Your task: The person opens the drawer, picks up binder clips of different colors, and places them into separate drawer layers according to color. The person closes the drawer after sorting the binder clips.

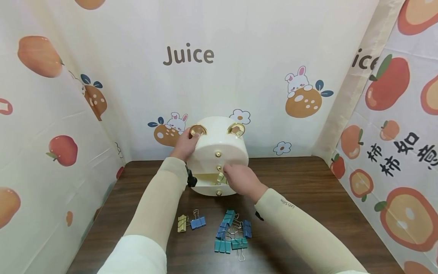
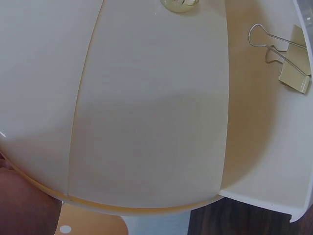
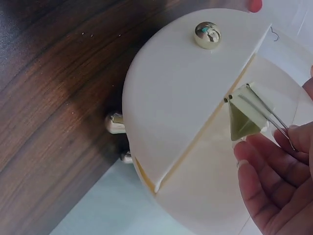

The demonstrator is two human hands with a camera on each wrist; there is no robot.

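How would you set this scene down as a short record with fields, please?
Container: white rounded cabinet with gold knobs
Bottom drawer: pulled open, one pale yellow clip inside
Right hand: pinches another pale clip by its wire handle
Left hand: touches the cabinet's left side near a gold ring
Table: a yellow clip beside a blue clip; separately, a cluster of teal and blue clips

One white cabinet (image 1: 207,160) bears three gold knobs (image 1: 218,154) and, at eleven and one o'clock, two gold rings (image 1: 242,130). Nine clips show: one yellow clip (image 1: 181,223) and one blue clip (image 1: 198,223) toward its seven o'clock, three teal clips (image 1: 239,243) and two blue clips (image 1: 247,229) near six, one cream clip (image 2: 296,63) in one open drawer (image 2: 271,176), one olive clip (image 3: 245,120) in one right hand (image 3: 279,181).
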